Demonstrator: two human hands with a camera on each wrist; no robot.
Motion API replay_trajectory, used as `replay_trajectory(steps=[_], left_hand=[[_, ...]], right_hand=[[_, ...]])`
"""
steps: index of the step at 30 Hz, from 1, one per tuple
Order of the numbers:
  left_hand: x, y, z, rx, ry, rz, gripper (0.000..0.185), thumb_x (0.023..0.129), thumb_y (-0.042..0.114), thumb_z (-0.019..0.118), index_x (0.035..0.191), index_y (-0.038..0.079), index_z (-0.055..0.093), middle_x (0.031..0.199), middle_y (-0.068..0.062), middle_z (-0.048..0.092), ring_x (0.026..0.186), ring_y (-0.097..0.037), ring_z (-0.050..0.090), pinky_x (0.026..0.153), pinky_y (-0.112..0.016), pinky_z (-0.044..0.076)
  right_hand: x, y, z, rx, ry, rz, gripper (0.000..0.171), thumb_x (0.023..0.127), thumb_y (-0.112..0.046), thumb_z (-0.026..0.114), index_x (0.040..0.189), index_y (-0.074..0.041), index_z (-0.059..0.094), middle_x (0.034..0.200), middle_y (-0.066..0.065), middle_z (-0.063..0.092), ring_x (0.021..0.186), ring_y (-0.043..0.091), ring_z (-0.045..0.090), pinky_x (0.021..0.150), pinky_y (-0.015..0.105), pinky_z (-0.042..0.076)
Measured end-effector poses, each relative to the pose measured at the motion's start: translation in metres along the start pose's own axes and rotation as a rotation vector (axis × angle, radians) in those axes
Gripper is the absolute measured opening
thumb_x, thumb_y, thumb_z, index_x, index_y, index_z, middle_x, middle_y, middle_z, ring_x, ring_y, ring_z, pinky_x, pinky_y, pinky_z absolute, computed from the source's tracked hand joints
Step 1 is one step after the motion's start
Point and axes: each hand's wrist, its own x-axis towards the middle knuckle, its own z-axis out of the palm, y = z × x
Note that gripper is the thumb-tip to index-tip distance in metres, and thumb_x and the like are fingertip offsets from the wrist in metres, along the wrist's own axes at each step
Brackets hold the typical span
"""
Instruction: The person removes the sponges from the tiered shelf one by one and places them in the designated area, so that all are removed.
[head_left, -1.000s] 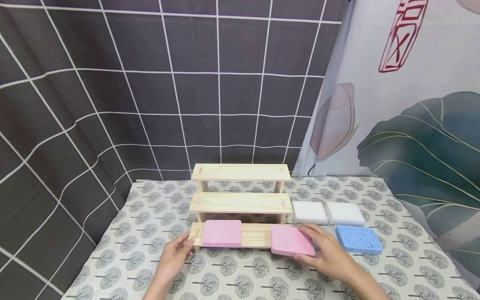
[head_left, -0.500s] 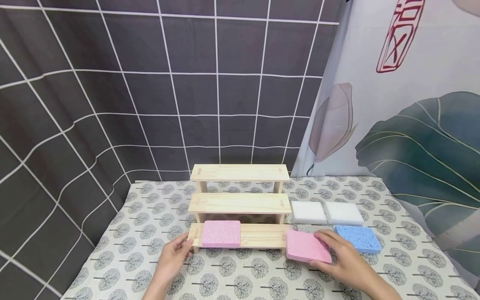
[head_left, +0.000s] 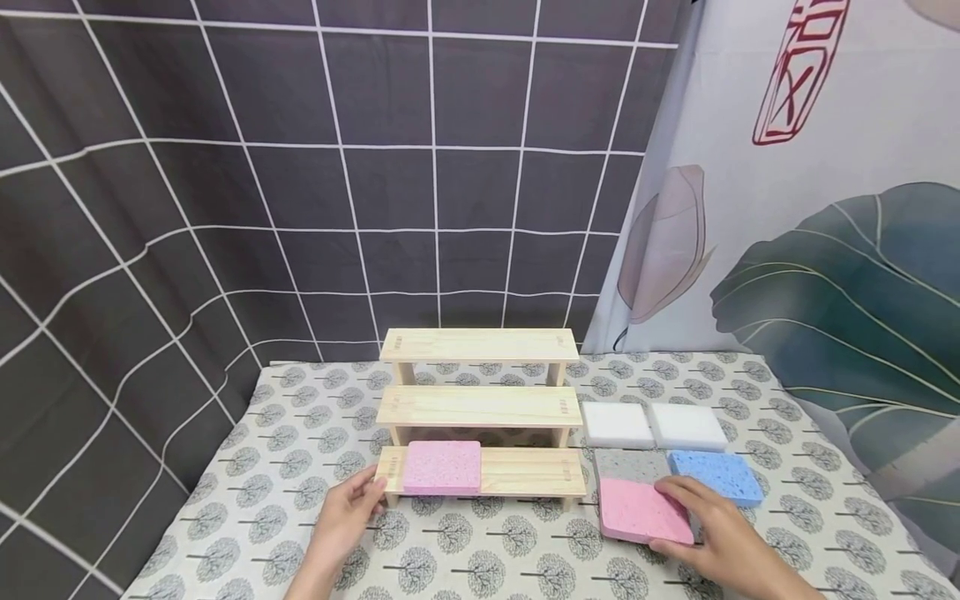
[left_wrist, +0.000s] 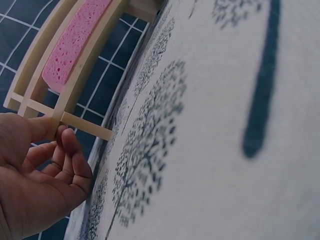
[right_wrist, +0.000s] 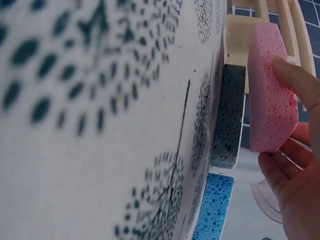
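A three-tier wooden step rack [head_left: 480,406] stands on the table. On its lowest step, left of the middle, lies a pink sponge [head_left: 442,467]. My left hand [head_left: 339,517] pinches the left end of that step between thumb and fingers, as the left wrist view confirms. My right hand [head_left: 712,525] grips a second pink sponge [head_left: 645,512] by its right side, to the right of the rack. In the right wrist view this sponge [right_wrist: 272,95] is off the cloth, apart from the grey sponge [right_wrist: 230,115], which it partly covers in the head view.
A blue sponge [head_left: 716,477] lies right of the grey one. Two white sponges [head_left: 617,425] sit side by side behind them. The tablecloth [head_left: 465,558] has a tree print. A dark grid-patterned curtain [head_left: 480,192] hangs behind, with a floral curtain [head_left: 825,333] at the right.
My right hand has carried its pink sponge rightward off the lowest step and toward me, over the grey sponge, part of which now shows. The left hand stays at the rack.
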Motion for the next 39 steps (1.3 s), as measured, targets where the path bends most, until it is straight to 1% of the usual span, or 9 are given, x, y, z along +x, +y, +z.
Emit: replay_trajectory(steps=[3, 6, 9, 13, 16, 20, 29, 33, 39], left_hand=[[0.0, 0.0, 0.0, 0.004, 0.001, -0.002, 0.049, 0.103, 0.019, 0.059, 0.142, -0.009, 0.049, 0.098, -0.009, 0.068, 0.082, -0.018, 0.061, 0.067, -0.022, 0.053], [0.0, 0.0, 0.0, 0.011, 0.006, -0.006, 0.05, 0.103, 0.021, 0.059, 0.142, -0.008, 0.05, 0.097, -0.008, 0.068, 0.082, -0.018, 0.061, 0.066, -0.022, 0.053], [0.0, 0.0, 0.001, 0.016, 0.007, -0.01, 0.05, 0.103, 0.023, 0.059, 0.142, -0.007, 0.05, 0.095, -0.008, 0.067, 0.082, -0.018, 0.061, 0.066, -0.022, 0.053], [0.0, 0.001, 0.001, 0.004, 0.005, -0.001, 0.05, 0.102, 0.021, 0.06, 0.142, -0.008, 0.05, 0.095, -0.008, 0.067, 0.082, -0.018, 0.061, 0.067, -0.022, 0.053], [0.0, 0.001, 0.001, -0.005, 0.002, 0.012, 0.048, 0.103, 0.018, 0.059, 0.141, -0.009, 0.05, 0.095, -0.009, 0.067, 0.082, -0.018, 0.061, 0.067, -0.022, 0.053], [0.0, 0.002, 0.0, -0.003, -0.001, 0.011, 0.047, 0.103, 0.018, 0.058, 0.141, -0.009, 0.05, 0.096, -0.009, 0.067, 0.083, -0.019, 0.061, 0.068, -0.022, 0.053], [0.0, 0.002, 0.001, 0.008, -0.002, -0.004, 0.05, 0.103, 0.023, 0.058, 0.142, -0.007, 0.05, 0.095, -0.007, 0.067, 0.084, -0.019, 0.061, 0.068, -0.023, 0.053], [0.001, 0.001, 0.002, 0.007, -0.004, 0.0, 0.05, 0.103, 0.023, 0.059, 0.143, -0.007, 0.049, 0.095, -0.007, 0.067, 0.084, -0.019, 0.061, 0.067, -0.023, 0.053], [0.001, 0.0, 0.001, -0.012, -0.001, 0.001, 0.048, 0.103, 0.018, 0.059, 0.142, -0.008, 0.05, 0.092, -0.009, 0.066, 0.081, -0.02, 0.06, 0.065, -0.022, 0.052]], right_hand=[[-0.001, 0.002, 0.0, -0.021, -0.02, -0.013, 0.071, 0.062, -0.041, 0.096, 0.117, -0.003, 0.071, 0.118, 0.005, 0.068, 0.101, 0.029, 0.067, 0.099, 0.003, 0.033], [-0.002, 0.003, -0.002, -0.041, -0.058, 0.006, 0.073, 0.062, -0.045, 0.095, 0.117, -0.004, 0.07, 0.119, 0.005, 0.068, 0.103, 0.03, 0.067, 0.093, 0.026, 0.053], [-0.002, 0.003, -0.006, -0.054, -0.094, 0.038, 0.075, 0.062, -0.049, 0.094, 0.119, -0.007, 0.07, 0.121, 0.004, 0.068, 0.104, 0.031, 0.066, 0.085, 0.048, 0.057], [-0.005, 0.004, -0.008, -0.044, -0.104, 0.037, 0.076, 0.06, -0.053, 0.093, 0.119, -0.012, 0.07, 0.121, 0.001, 0.068, 0.106, 0.029, 0.066, 0.09, 0.034, 0.054], [-0.007, 0.006, -0.008, -0.034, -0.121, 0.016, 0.076, 0.059, -0.056, 0.093, 0.119, -0.014, 0.071, 0.12, 0.0, 0.069, 0.105, 0.028, 0.066, 0.09, 0.032, 0.054], [-0.009, 0.008, -0.006, -0.014, -0.184, 0.005, 0.076, 0.058, -0.054, 0.092, 0.119, -0.014, 0.071, 0.121, 0.003, 0.069, 0.103, 0.031, 0.066, 0.085, 0.049, 0.057], [-0.008, 0.009, -0.01, 0.05, -0.333, 0.1, 0.09, 0.056, -0.06, 0.089, 0.124, -0.004, 0.067, 0.125, 0.016, 0.064, 0.107, 0.043, 0.062, 0.085, 0.064, 0.052], [0.002, 0.008, -0.016, 0.021, -0.245, 0.048, 0.095, 0.055, -0.064, 0.087, 0.123, -0.001, 0.067, 0.122, 0.015, 0.065, 0.104, 0.04, 0.064, 0.081, 0.058, 0.055], [0.026, -0.008, -0.016, 0.023, -0.026, -0.049, 0.079, 0.061, -0.045, 0.094, 0.124, -0.005, 0.067, 0.121, 0.009, 0.068, 0.101, 0.031, 0.066, 0.077, 0.049, 0.059]])
